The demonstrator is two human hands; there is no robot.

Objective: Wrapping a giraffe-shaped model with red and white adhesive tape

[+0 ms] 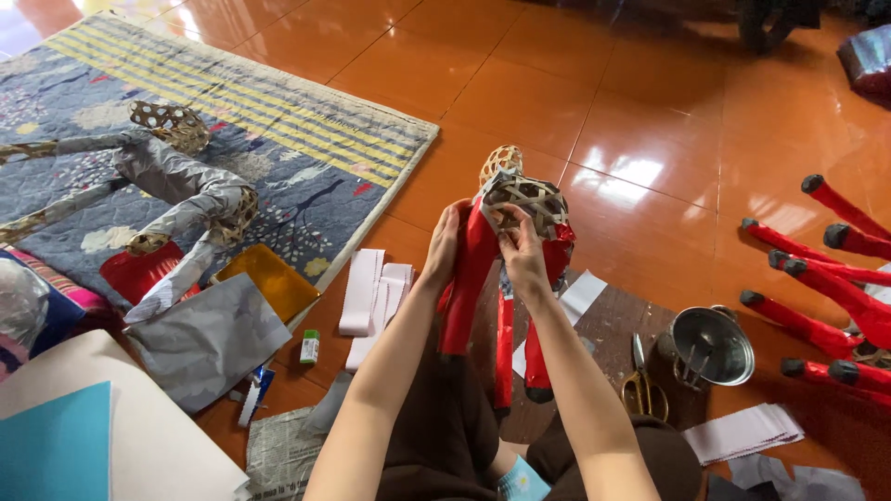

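Observation:
I hold a woven bamboo frame figure [520, 199] partly wrapped in red glossy paper, with red legs [504, 348] hanging down over my lap. My left hand [445, 246] grips the red-wrapped left side of it. My right hand [522, 250] presses fingers on the red paper just under the bare woven top. Both hands are closed on the figure.
A blue patterned mat [278, 139] at left holds a silver-wrapped bamboo figure [176, 186]. Red, gold and silver paper sheets [209, 334], white paper strips [371, 292], a glue stick [310, 346], scissors [640, 385], a metal bowl [713, 345] and more red-wrapped legs [835, 297] lie around.

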